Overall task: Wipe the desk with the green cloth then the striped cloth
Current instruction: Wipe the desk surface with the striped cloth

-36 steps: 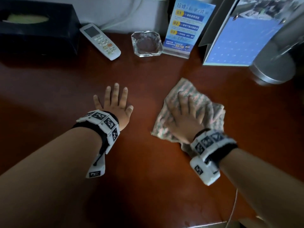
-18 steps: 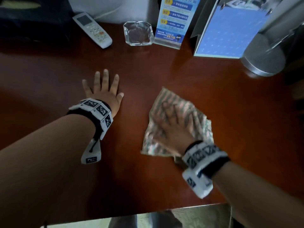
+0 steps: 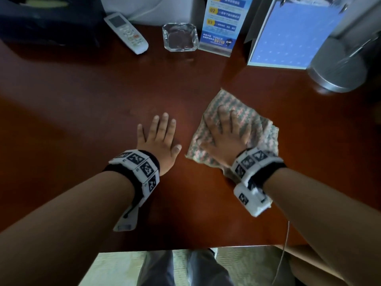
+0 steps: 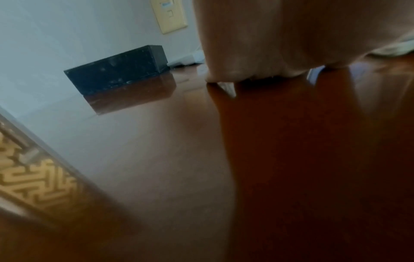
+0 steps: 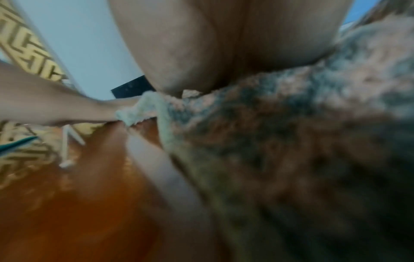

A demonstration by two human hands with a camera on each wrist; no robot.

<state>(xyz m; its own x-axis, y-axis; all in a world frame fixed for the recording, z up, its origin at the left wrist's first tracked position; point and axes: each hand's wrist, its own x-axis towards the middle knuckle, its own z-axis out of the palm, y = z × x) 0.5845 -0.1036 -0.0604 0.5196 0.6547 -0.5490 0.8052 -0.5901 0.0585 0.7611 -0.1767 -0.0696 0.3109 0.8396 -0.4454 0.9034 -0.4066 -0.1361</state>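
Observation:
The striped cloth (image 3: 237, 112), pink and green, lies spread on the dark red-brown desk (image 3: 82, 112) right of centre. My right hand (image 3: 226, 137) presses flat on it with straight fingers; in the right wrist view the palm (image 5: 224, 44) sits on the blurred cloth (image 5: 291, 141). My left hand (image 3: 158, 139) lies flat on the bare desk just left of the cloth, fingers straight, holding nothing. The left wrist view shows the palm (image 4: 291, 35) on the desk surface (image 4: 156, 159). No green cloth shows in any view.
Along the back edge stand a black box (image 3: 47, 19), a white remote (image 3: 126, 33), a glass ashtray (image 3: 180, 37), a blue sign stand (image 3: 223, 23), a blue calendar (image 3: 288, 36) and a metal lamp base (image 3: 338, 69). The desk's front edge (image 3: 185, 247) lies near my legs.
The right hand has slid the striped cloth back and forth, first toward me, then away again. The left hand stays flat on the desk.

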